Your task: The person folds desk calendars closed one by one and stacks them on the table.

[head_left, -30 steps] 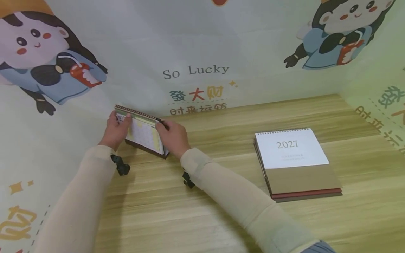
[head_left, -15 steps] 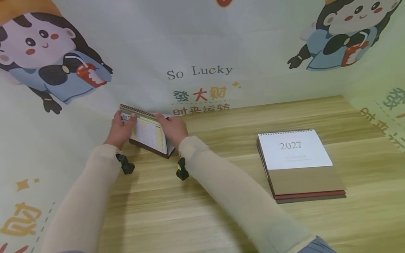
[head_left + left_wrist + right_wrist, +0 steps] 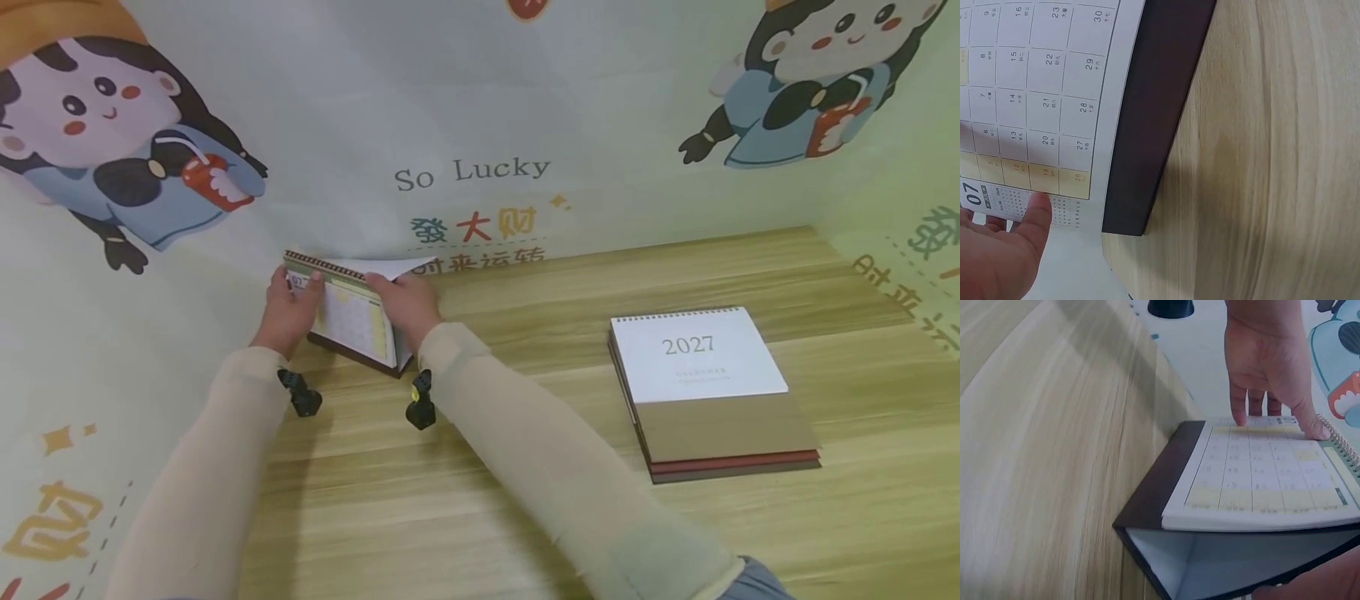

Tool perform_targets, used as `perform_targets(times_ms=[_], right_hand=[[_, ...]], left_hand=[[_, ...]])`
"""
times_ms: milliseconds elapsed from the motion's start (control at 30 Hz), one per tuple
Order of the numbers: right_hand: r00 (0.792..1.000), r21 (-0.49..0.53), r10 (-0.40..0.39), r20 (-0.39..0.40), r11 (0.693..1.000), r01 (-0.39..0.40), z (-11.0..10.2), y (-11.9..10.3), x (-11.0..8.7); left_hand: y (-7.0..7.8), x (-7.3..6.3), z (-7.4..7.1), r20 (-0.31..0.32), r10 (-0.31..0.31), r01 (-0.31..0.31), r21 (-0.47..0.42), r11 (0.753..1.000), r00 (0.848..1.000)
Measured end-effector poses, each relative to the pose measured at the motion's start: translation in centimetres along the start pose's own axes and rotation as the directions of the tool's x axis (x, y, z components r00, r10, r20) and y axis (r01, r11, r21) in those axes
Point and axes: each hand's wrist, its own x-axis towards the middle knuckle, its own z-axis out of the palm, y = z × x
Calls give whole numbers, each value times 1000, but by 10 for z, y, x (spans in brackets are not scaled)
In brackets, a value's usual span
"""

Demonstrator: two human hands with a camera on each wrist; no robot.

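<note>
A spiral-bound desk calendar [image 3: 348,317] stands tent-like on its dark base at the table's far left. Its front page, marked 07 in the left wrist view, shows a date grid with yellow columns. My left hand [image 3: 291,312] grips the calendar's left end, thumb on the page [image 3: 1029,125] and other fingers around the edge. At the upper right corner, my right hand [image 3: 411,304] holds the calendar with its thumb near the top; its other fingers are mostly hidden behind. A white sheet [image 3: 393,267] sticks out behind the spiral, above the right hand.
A second desk calendar [image 3: 693,354], marked 2027, lies on the wooden table [image 3: 480,500] to the right. Behind the held calendar rises a wall covering [image 3: 465,100] with cartoon figures, which also runs along the left and right sides.
A white sheet has come into view behind the calendar's top and spread out to the right. My right hand has shifted slightly left along the top edge; the left hand keeps its hold.
</note>
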Motion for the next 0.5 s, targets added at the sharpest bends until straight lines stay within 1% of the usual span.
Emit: perform_targets(times_ms=[133, 300, 500], right_hand=[[1000, 68, 11, 10, 998, -11, 2, 1, 2], [1000, 57, 30, 6, 998, -30, 3, -2, 2], [998, 75, 51, 24, 996, -53, 5, -3, 2]], left_hand=[[-2, 1, 2, 1, -10, 10, 7, 1000, 1000], [-2, 2, 1, 9, -22, 22, -41, 999, 1000], [-2, 2, 2, -5, -48, 47, -53, 997, 999]])
